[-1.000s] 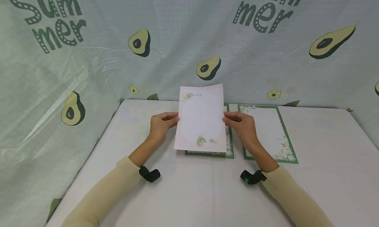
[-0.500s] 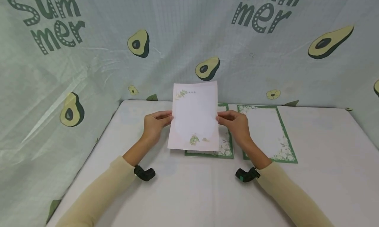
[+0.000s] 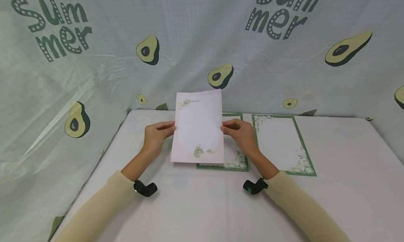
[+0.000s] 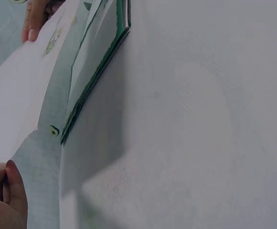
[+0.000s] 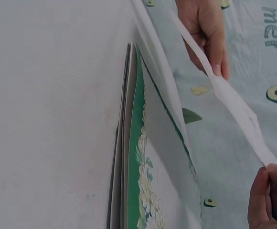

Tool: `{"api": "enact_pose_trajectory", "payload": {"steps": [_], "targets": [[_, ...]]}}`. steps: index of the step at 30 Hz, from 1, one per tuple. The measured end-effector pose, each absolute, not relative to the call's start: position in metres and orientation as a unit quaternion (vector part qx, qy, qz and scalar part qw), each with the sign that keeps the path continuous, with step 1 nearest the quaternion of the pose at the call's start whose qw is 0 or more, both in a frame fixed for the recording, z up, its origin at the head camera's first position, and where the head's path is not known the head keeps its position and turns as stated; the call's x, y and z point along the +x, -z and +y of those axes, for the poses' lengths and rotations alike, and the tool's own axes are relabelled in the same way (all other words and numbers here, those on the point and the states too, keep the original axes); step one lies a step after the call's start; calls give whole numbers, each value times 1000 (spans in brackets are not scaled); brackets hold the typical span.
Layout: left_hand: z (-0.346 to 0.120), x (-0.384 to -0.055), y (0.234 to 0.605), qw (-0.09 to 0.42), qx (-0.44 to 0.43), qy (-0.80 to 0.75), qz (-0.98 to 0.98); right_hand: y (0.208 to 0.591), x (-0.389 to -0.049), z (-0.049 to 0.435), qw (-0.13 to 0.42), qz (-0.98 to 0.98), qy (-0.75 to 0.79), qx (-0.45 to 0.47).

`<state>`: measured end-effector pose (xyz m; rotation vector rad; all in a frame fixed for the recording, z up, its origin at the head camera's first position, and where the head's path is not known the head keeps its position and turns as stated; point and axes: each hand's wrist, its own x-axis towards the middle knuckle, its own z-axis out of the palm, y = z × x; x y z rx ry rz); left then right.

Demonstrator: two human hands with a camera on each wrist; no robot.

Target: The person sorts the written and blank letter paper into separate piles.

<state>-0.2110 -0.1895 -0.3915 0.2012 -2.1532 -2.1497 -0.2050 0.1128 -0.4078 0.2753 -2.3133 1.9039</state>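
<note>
Between both hands a pale pink sheet of paper (image 3: 199, 126) with small floral prints is held up, its face toward the head camera. My left hand (image 3: 157, 136) pinches its left edge between thumb and fingers; my right hand (image 3: 241, 134) pinches the right edge the same way. Behind and below the sheet lies a stack of green-bordered paper (image 3: 236, 163), partly covered by it in the head view. Both wrist views show the raised sheet standing apart from that stack, whose layered edges (image 5: 124, 143) appear in the right wrist view.
To the right, a single green-bordered floral sheet (image 3: 281, 140) lies on the white table (image 3: 202, 207), partly behind my right forearm. A pale green curtain (image 3: 183, 31) with avocado prints hangs along the back and left sides.
Both hands have carried the pink sheet leftward, uncovering more of the green-bordered stack's right part. The grip on both edges is the same. The head view has tilted slightly.
</note>
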Motion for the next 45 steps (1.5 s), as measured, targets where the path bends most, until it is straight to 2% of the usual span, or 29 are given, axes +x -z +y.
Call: {"api": "enact_pose_trajectory", "payload": {"steps": [10,23,31,45], "targets": [[-211,-208,392,51,58,683,-726,408,-213,97,13,-753,-649,107],[-244,-203,395,50,77,689,-719,409,-225,63,-29,-741,-663,103],[-261,-197,396,46,89,636,-765,411,-229,43,-54,-752,-649,102],[-266,-205,396,1,84,604,-793,412,-227,33,-70,-783,-612,89]]}}
